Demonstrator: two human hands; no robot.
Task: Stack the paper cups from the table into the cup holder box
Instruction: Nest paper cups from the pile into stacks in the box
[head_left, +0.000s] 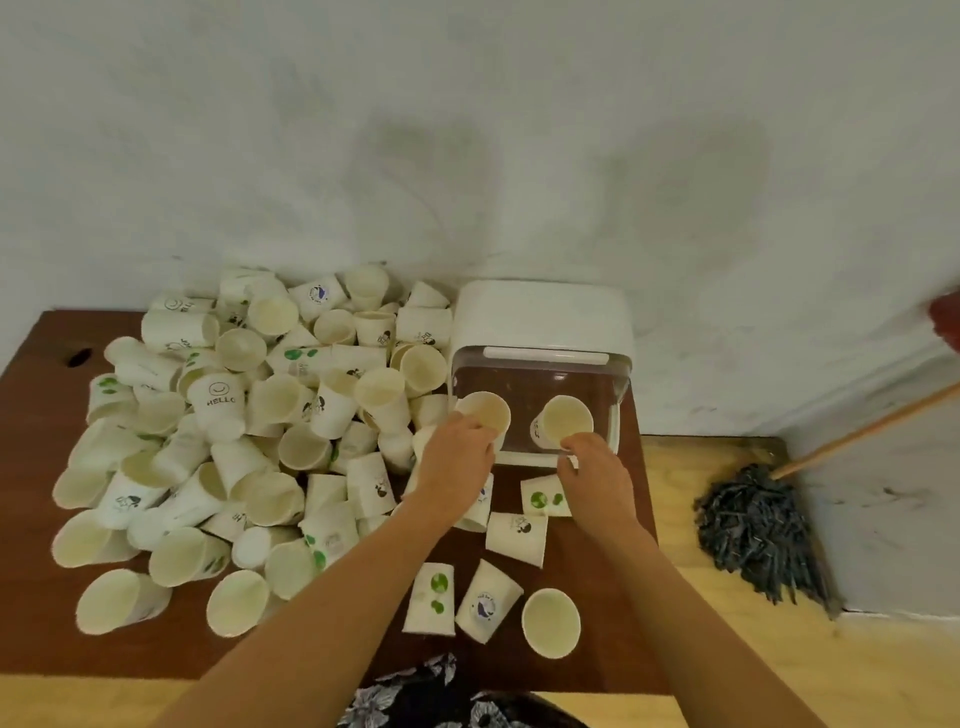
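Note:
A white cup holder box (543, 317) with a clear front lid stands at the table's back right, against the wall. My left hand (457, 457) grips a paper cup (485, 410), mouth towards me, at the box's front left. My right hand (592, 470) holds a second paper cup (566, 420) at the box's front right. A large heap of white printed paper cups (249, 426) covers the left and middle of the brown table (47, 395). Several loose cups (550, 621) lie near the front edge under my arms.
A dark mop (753, 535) with a wooden handle leans against the wall on the right, over a yellow wooden floor. The white wall runs right behind the table. The table's right edge is just beyond the box.

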